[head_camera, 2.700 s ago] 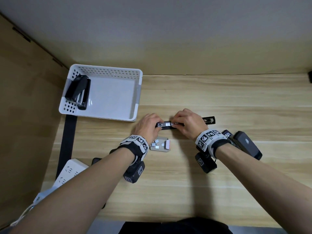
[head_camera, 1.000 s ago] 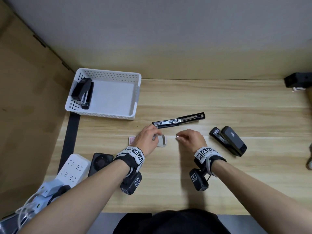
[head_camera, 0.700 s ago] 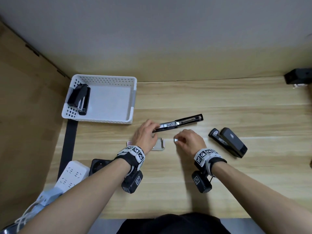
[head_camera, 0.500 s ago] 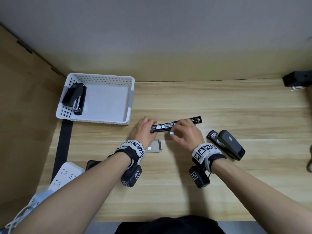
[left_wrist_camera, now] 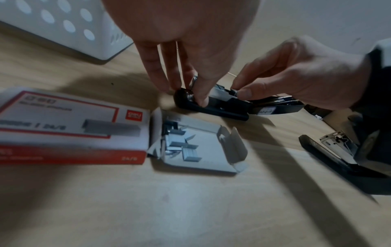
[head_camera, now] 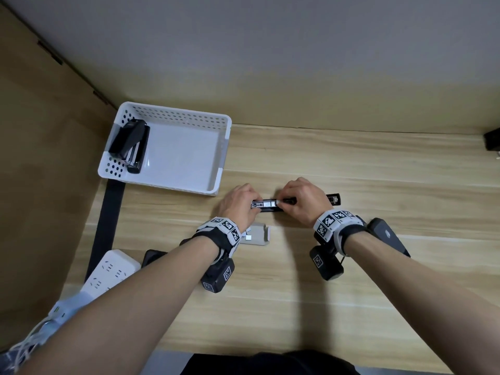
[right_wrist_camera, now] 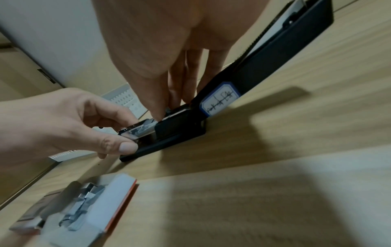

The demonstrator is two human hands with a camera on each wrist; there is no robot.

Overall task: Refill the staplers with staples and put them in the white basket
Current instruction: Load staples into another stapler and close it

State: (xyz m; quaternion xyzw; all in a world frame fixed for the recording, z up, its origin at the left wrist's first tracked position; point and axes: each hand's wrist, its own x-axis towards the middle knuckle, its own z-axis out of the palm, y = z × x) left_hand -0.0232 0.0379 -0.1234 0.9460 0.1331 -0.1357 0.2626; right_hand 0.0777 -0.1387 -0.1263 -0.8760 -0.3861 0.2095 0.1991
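Observation:
A black stapler lies flipped open on the wooden table between my hands, its metal magazine facing up. My left hand grips the magazine's left end, thumb in front and fingers behind. My right hand pinches a short strip of staples against the magazine's channel. The white basket stands at the back left with one closed black stapler leaning inside. A third black stapler lies partly open behind my right wrist.
An open red-and-white staple box with loose strips in its tray sits just in front of my left wrist. A white power strip and a black round device lie near left. A black object sits far right.
My right hand carried a staple strip from the box up to the open stapler. My left hand left the box and took hold of the stapler's left end.

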